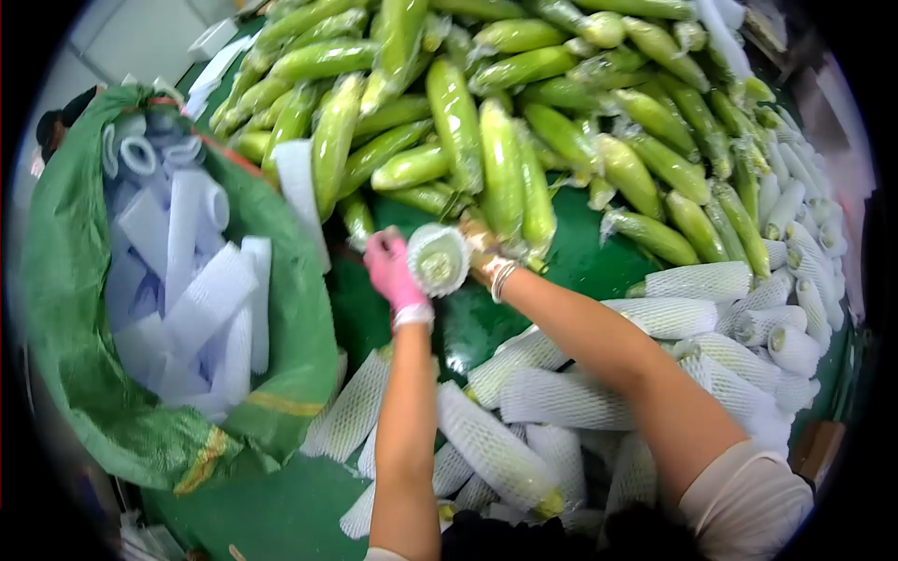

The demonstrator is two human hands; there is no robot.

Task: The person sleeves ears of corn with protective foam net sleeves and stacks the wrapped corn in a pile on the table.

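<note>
My left hand [395, 271], in a pink glove, is closed at the left side of a white foam net sleeve [455, 282]. My right hand [483, 251], in a brown and white glove, grips the same sleeve from the right. The sleeve faces me end-on, and a pale green vegetable [437, 265] shows inside it. Some fingertips are hidden behind the sleeve. Just beyond my hands lies a heap of long green vegetables [456, 122] in clear plastic wrap.
At the left stands a green woven sack [70, 280] full of loose white foam sleeves [210, 294]. Sleeved vegetables [496, 444] lie in front of me and pile up along the right. Everything rests on a green table [253, 519]. Part of another person [61, 122] shows at the far left.
</note>
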